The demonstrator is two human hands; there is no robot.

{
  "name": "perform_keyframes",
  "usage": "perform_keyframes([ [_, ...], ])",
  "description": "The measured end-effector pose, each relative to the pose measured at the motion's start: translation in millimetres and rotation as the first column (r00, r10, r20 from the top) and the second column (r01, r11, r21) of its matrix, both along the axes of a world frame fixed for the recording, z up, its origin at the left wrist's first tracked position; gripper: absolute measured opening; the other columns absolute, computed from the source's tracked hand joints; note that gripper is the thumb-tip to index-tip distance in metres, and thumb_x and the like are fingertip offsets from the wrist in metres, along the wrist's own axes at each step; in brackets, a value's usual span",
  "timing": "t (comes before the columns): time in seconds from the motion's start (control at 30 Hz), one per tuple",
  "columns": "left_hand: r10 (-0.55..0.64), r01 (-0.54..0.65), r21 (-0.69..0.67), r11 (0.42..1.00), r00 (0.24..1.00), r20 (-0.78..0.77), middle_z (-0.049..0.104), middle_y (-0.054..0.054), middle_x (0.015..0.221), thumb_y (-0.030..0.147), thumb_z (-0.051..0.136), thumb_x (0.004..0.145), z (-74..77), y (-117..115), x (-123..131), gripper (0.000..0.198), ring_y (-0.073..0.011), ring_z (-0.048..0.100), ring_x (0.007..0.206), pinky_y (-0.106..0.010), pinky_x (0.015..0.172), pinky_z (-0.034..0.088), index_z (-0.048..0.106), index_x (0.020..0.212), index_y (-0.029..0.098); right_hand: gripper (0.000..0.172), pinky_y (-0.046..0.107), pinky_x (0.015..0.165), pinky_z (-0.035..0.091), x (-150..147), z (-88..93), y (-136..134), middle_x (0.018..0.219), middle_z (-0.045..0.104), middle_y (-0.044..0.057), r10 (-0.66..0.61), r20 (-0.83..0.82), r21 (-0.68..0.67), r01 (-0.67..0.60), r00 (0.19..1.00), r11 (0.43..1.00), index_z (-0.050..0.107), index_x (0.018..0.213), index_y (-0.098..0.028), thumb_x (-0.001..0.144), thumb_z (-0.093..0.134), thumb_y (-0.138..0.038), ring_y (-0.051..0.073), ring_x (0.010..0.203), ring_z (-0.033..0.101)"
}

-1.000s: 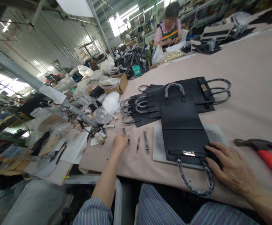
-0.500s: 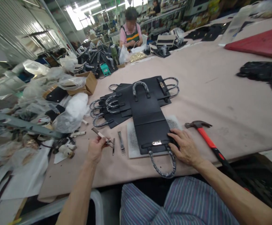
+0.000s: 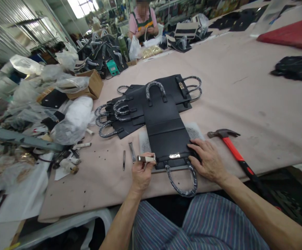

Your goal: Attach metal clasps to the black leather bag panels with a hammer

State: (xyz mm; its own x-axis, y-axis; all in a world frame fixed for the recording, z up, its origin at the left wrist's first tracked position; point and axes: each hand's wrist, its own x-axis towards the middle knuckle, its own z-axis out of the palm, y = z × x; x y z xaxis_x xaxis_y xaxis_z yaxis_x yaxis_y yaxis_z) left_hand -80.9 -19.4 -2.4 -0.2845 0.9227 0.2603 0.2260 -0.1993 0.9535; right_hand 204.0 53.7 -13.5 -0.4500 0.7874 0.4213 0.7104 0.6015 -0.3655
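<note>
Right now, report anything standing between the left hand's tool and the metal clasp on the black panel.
Nothing visible blocks it: only the black panel lies between the tool in the left hand and the metal clasp. The right hand lies beyond.

- The black bag looked smooth and leather-like, faintly sheened.
- Its clasp was bright, glossy metal.
- Shiny, crinkled clear plastic wrapped its near handle.
- The pale tool had a shiny metal end.
- The hammer at right had a dull metal head.
- The counter wore a matt, cloth-like cover.
- The box at left was matt cardboard.
</note>
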Motion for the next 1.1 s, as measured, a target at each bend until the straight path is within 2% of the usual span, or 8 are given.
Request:
perform_keyframes([
  [0.13,-0.028,0.028,-0.001,1.0,0.999,-0.029,0.074,-0.01,0.111,0.026,0.072,0.089,-3.2,0.7,-2.9,0.016,-0.0236,0.071,0.106,-0.041,0.102,0.055,0.072,0.103,0.018,0.038,0.056,0.11,0.037,-0.2,-0.1,0.3,0.138,0.054,0.016,-0.004,0.004,-0.002,0.004,1.0,1.0,0.058,0.127,-0.017,0.093,0.054,-0.033,0.035,0.129,0.05],
  [0.33,-0.088,0.087,0.014,0.996,0.99,0.109,0.073,-0.01,0.113,0.024,0.068,0.092,-0.9,3.5,3.7,0.01,-0.0236,0.073,0.104,-0.041,0.095,0.059,0.066,0.101,0.018,0.038,0.058,0.109,0.036,-0.5,1.4,0.5,0.137,0.054,0.017,-0.008,0.008,-0.012,0.008,1.0,1.0,0.058,0.127,-0.017,0.093,0.053,-0.032,0.036,0.129,0.05],
  [0.57,-0.102,0.101,0.011,0.995,0.994,0.037,0.074,-0.011,0.112,0.026,0.067,0.093,-3.4,4.9,3.9,0.01,-0.0246,0.073,0.105,-0.043,0.096,0.059,0.065,0.1,0.019,0.04,0.058,0.109,0.036,-0.5,1.9,1.0,0.138,0.054,0.017,-0.014,-0.003,-0.036,0.014,1.0,0.999,0.059,0.128,-0.017,0.092,0.053,-0.033,0.037,0.128,0.05],
  [0.97,-0.126,0.126,0.051,0.991,0.992,0.004,0.074,-0.009,0.112,0.021,0.068,0.092,-4.4,6.0,6.1,0.009,-0.0228,0.072,0.105,-0.042,0.098,0.058,0.066,0.1,0.019,0.039,0.056,0.111,0.035,0.1,1.4,1.6,0.138,0.053,0.016,-0.016,0.001,-0.036,0.016,1.0,0.999,0.058,0.127,-0.017,0.092,0.053,-0.034,0.035,0.13,0.049],
  [1.1,-0.127,0.131,0.061,0.989,0.99,-0.061,0.073,-0.01,0.112,0.021,0.067,0.093,-5.7,5.9,5.9,0.009,-0.0229,0.072,0.105,-0.043,0.097,0.057,0.065,0.101,0.019,0.039,0.057,0.11,0.036,0.0,3.0,1.8,0.138,0.054,0.016,-0.02,-0.001,-0.042,0.02,1.0,0.999,0.058,0.126,-0.018,0.091,0.053,-0.034,0.036,0.128,0.05],
])
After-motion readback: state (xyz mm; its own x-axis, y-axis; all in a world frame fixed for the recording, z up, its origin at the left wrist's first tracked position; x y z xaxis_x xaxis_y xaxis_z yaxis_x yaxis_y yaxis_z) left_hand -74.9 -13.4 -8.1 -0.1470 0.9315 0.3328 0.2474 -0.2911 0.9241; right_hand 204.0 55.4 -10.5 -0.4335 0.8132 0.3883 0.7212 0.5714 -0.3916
